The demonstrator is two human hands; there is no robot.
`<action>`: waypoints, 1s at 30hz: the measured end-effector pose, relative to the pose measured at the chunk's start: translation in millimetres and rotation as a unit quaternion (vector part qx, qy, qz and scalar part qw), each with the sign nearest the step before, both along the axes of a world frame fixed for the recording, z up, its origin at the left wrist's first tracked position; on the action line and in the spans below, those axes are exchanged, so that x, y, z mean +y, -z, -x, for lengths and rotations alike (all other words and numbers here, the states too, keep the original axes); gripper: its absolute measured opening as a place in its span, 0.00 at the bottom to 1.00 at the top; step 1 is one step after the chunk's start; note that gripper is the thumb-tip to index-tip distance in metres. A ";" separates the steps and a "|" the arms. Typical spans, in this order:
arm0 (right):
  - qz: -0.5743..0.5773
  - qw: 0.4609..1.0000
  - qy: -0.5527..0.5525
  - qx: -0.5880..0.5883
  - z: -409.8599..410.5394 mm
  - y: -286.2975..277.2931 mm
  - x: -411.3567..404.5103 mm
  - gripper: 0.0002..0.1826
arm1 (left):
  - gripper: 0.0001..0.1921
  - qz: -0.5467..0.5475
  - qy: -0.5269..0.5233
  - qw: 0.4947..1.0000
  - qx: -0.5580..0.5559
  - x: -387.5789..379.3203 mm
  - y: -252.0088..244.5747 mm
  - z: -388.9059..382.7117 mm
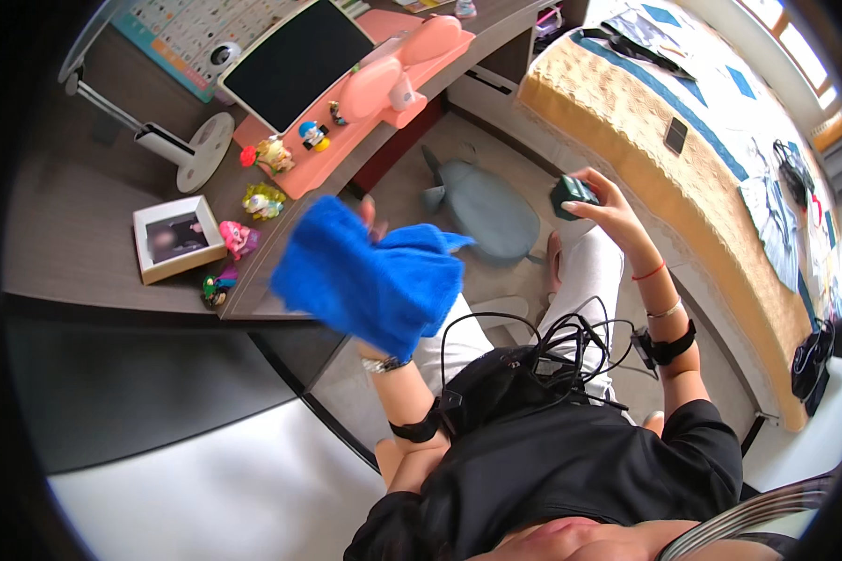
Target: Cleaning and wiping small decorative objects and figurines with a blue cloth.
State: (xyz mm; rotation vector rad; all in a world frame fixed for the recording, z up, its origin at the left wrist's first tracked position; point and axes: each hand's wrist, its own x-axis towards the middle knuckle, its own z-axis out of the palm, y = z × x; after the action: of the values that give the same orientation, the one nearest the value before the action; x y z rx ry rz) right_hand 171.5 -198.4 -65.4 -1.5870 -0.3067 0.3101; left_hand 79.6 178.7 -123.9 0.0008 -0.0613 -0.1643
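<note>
A blue cloth (pixel 372 273), probably a towel, hangs over my left hand (pixel 372 219) near the desk's front corner. Only some fingertips and the wrist show around the cloth, and the rest of that hand is hidden. My right hand (pixel 609 210) grips a small dark green object (pixel 572 197), which looks like a box, between thumb and fingers. It is held above my knee, between the desk and the bed. Close to the cloth, on the desk, are a pink figurine (pixel 238 239), a yellow-green figurine (pixel 263 200) and a white picture frame (pixel 179 239).
A pink desktop stand (pixel 386 91) carries more figurines in front of a monitor (pixel 298 63). A desk lamp (pixel 207 153) stands at the left. Below lies a grey-blue padded stool or cushion (pixel 491 210). On the bed (pixel 603 105) rest a phone (pixel 676 135) and clothes. Cables (pixel 568 336) loop over my lap.
</note>
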 end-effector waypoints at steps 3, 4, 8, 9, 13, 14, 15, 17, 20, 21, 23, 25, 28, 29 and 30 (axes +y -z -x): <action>-0.015 0.985 -0.072 -0.157 18.6 -59.1 68.7 0.21 | 0.38 0.603 0.120 0.788 0.020 -67.5 -38.8 9.1; -0.008 0.970 -0.085 -0.228 23.9 -69.0 92.8 0.22 | 0.38 0.564 0.132 0.815 0.011 -73.4 -37.6 9.8; 0.231 0.857 -0.076 -0.454 33.3 -75.8 121.3 0.27 | 0.37 0.249 0.201 0.945 -0.062 -93.3 -26.7 -0.5; 0.221 0.864 -0.092 -0.442 36.3 -69.8 122.7 0.27 | 0.37 0.225 0.217 0.947 -0.072 -97.0 -25.5 0.1; 0.173 0.853 -0.225 -0.438 15.1 -79.7 104.6 0.31 | 0.36 0.162 0.256 0.949 -0.086 -97.0 -21.4 0.6; 0.075 0.872 -0.266 -0.405 -5.3 -73.4 98.7 0.31 | 0.36 0.148 0.261 0.950 -0.085 -91.4 -20.3 2.7; 0.071 0.931 -0.255 -0.253 -22.6 -65.9 80.5 0.30 | 0.36 0.145 0.273 0.947 -0.088 -91.3 -18.6 0.1; 0.122 0.951 -0.276 -0.063 -53.2 0.5 59.6 0.28 | 0.33 0.112 0.280 0.949 -0.091 -66.3 -3.3 -5.2; 0.351 0.808 -0.472 -0.027 -75.2 199.5 33.5 0.27 | 0.28 0.015 0.175 0.984 -0.022 -63.9 -14.2 -5.0; 0.360 0.778 -0.515 -0.004 -57.9 240.5 31.7 0.26 | 0.27 0.023 0.141 0.989 0.036 -64.7 -14.9 -3.0; 0.354 0.727 -0.588 0.025 -11.6 295.1 35.4 0.26 | 0.26 -0.040 0.107 0.982 0.153 -49.2 16.8 12.3; 0.345 0.698 -0.626 0.041 22.5 317.1 40.2 0.25 | 0.29 -0.053 0.149 0.963 0.217 -47.4 19.0 -3.1; 0.341 0.677 -0.649 0.066 50.3 325.0 27.7 0.25 | 0.33 -0.155 0.309 0.901 0.263 -61.0 -10.6 -44.1; 0.340 0.671 -0.655 0.077 57.6 321.0 22.8 0.25 | 0.32 -0.140 0.345 0.896 0.241 -65.2 -24.2 -62.4; 0.333 0.669 -0.660 0.083 59.9 319.0 23.5 0.24 | 0.32 -0.122 0.379 0.890 0.220 -71.2 -36.5 -76.7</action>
State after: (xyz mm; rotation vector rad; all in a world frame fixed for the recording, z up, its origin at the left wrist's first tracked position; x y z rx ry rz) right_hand 111.6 -174.9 -384.4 -1.7266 -1.3162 1.8642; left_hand 156.3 107.4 -87.3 0.1929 0.4240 -0.9530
